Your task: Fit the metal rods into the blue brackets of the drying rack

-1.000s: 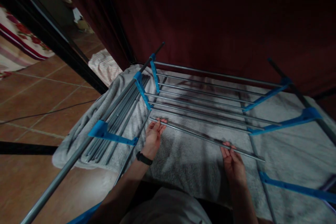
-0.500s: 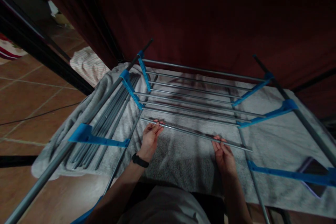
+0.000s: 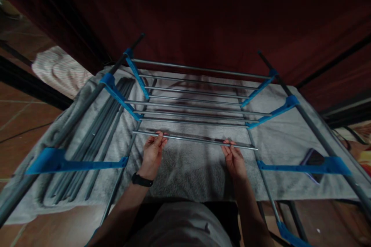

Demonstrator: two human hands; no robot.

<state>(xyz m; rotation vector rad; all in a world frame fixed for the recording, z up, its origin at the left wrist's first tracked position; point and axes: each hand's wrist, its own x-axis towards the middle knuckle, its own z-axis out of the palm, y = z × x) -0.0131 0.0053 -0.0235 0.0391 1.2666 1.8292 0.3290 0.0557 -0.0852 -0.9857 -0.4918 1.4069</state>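
Observation:
A thin grey metal rod (image 3: pixel 193 139) lies crosswise in front of me, pinched at two places. My left hand (image 3: pixel 154 146) grips it left of its middle; a dark band circles that wrist. Towards its right end my right hand (image 3: pixel 233 156) pinches the same rod between thumb and fingers. Beyond both hands stands a rack frame of grey tubes with blue brackets; several crossbars (image 3: pixel 199 106) span the two far bracket pairs. The nearer left bracket (image 3: pixel 95 164) and nearer right bracket (image 3: pixel 301 168) flank my hands with no crossbar between them.
Several loose grey rods (image 3: pixel 95 139) lie bundled on the grey blanket (image 3: pixel 185 170) at left. A phone (image 3: pixel 314 164) rests at right, partly behind a blue bracket. A dark red curtain (image 3: pixel 203 19) hangs behind. Tiled floor (image 3: pixel 17 114) shows at left.
My view has turned right, so the rack appears further left. The rod in both hands is now more level, and its right end sits higher. Both hands keep their hold.

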